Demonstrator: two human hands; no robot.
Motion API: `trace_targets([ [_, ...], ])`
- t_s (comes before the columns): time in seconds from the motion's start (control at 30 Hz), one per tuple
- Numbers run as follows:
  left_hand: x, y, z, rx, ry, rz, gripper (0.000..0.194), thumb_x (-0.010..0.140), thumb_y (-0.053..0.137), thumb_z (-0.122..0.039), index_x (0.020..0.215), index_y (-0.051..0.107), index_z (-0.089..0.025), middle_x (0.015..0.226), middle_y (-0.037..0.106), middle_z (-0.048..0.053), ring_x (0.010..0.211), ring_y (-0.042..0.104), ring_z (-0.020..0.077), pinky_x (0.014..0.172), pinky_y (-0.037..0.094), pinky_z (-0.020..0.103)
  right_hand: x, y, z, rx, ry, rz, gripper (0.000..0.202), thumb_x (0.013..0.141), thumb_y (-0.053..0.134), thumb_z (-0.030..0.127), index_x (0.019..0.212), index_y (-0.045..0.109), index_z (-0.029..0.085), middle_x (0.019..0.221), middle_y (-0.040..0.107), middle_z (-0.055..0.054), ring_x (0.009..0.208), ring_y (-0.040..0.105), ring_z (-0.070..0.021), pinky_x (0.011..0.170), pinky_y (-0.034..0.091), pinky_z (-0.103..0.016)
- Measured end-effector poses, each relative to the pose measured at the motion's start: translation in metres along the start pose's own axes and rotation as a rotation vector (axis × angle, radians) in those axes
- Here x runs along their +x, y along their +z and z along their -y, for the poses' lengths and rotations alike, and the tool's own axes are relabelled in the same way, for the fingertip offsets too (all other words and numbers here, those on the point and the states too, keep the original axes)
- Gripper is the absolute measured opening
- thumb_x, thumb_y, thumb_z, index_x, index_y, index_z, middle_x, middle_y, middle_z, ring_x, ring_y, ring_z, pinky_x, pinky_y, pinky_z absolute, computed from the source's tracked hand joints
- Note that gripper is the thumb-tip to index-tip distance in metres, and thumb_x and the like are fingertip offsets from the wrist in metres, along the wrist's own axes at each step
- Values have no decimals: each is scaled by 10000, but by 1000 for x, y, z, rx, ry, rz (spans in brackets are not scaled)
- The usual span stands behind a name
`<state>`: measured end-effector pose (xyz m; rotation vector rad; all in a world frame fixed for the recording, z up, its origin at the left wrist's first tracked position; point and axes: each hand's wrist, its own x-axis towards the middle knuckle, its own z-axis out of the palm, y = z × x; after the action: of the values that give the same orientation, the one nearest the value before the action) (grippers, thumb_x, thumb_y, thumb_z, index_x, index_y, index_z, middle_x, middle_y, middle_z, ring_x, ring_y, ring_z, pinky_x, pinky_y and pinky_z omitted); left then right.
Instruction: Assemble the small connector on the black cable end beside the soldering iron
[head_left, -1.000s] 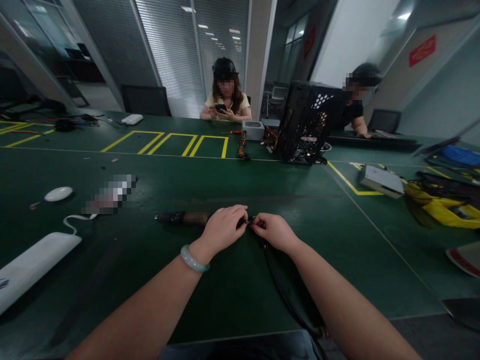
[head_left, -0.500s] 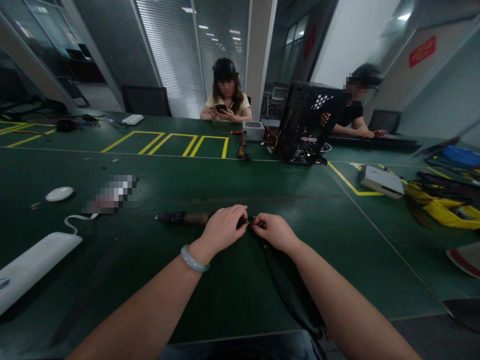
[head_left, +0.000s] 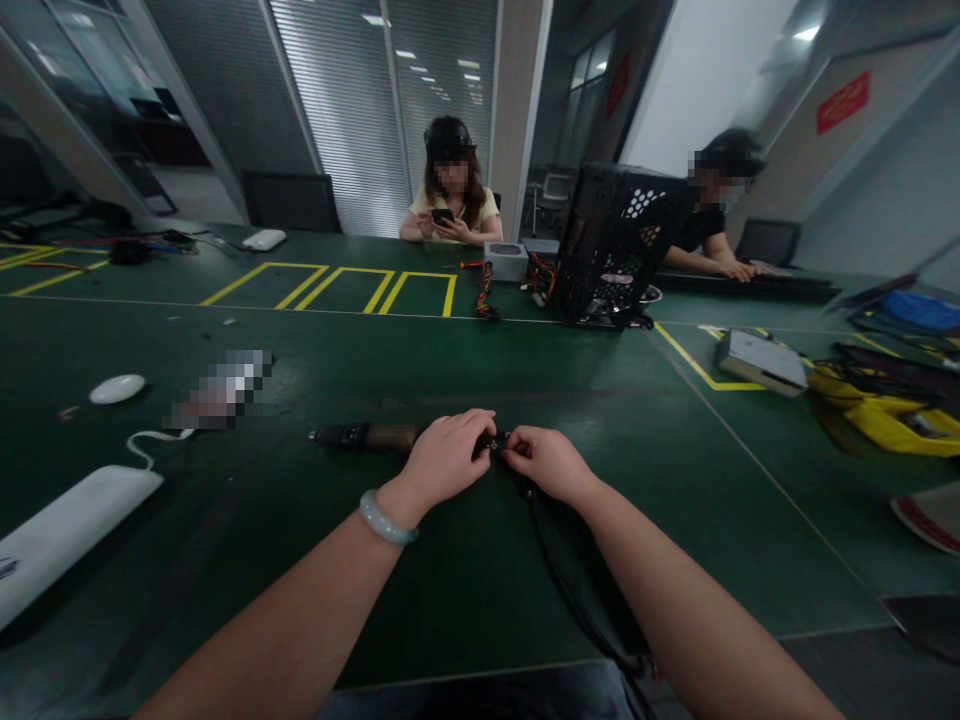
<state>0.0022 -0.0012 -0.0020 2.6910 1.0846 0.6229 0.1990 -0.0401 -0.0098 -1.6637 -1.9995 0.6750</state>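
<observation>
Just now, left hand: the left hand (head_left: 448, 450) is curled over the back end of a dark pen-shaped power driver (head_left: 366, 437), gripping it.
Right hand: the right hand (head_left: 551, 462) has its fingertips pinched on a small dark connector (head_left: 504, 441), just beside the left fingertips.
Driver: it lies crosswise on the green table (head_left: 420, 600) at the middle of the frame, bit end pointing left, tail hidden under the palm.
Cable: a black cable (head_left: 562, 590) runs from beneath the right hand to the bottom edge, right of centre; whether it joins the connector is hidden by the fingers.
Junction: the hands nearly meet; the gap shows small metallic glints, too small to tell whether the parts are seated.
Good handling: the step in hand seems to be fine work at this junction. Best to let the left hand brace the driver against the table, with the right making only small finger movements.
Alignment: connector and tail should probably share one line, since a skewed push could bend contacts.
Slack: the cable deserves a loose curve, as a tug from below might twist the connector.
</observation>
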Motion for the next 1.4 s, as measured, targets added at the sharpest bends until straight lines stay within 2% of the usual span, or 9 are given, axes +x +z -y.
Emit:
trace_targets([
  [0.43,-1,-3,-2,-14,-6,5,183,800,556,-198,982,554,-217,1278,566,68,1108,572,257,900,476,436,0,-1,0,-6,2,2,102,828,611,304,806,659,217,738,673,14,640,591,-129,575,379,-222],
  [0.7,0,-1,1,7,16,27,94,833,553,-209,922,577,-225,1273,574,39,1100,576,240,892,482,427,-1,-2,1,-18,-9,-2,99,828,611,299,817,663,216,756,681,11,657,602,-129,578,374,-220],
  [0.87,0,-1,0,6,20,32,119,832,541,-188,925,592,-241,1259,583,21,1088,584,234,901,476,425,-1,1,-1,-8,-14,-4,98,829,610,299,814,658,215,759,682,14,656,601,-129,574,376,-218],
  [1.03,-1,2,2,-8,-5,1,169,821,584,-209,988,565,-228,1256,583,44,1107,576,241,911,474,433,0,0,-2,-5,-20,2,100,836,604,303,815,656,221,748,678,17,648,599,-131,572,377,-222],
  [1.17,-1,3,2,-5,-12,2,123,837,594,-249,955,567,-226,1252,583,45,1123,566,246,913,472,429,0,-1,-1,2,-28,3,99,836,605,306,815,654,223,759,682,17,664,604,-134,583,381,-224],
  [1.3,0,-1,1,13,24,35,95,846,559,-197,924,575,-248,1281,567,2,1098,577,238,887,477,434,0,-1,0,2,-16,8,107,835,604,308,822,659,218,764,682,8,666,602,-138,585,383,-227],
  [1.4,0,-2,1,13,26,34,135,833,565,-174,949,570,-244,1292,562,13,1106,573,241,892,473,437,-1,-1,0,2,-12,9,108,836,601,305,820,661,217,763,678,6,663,599,-136,582,383,-225],
])
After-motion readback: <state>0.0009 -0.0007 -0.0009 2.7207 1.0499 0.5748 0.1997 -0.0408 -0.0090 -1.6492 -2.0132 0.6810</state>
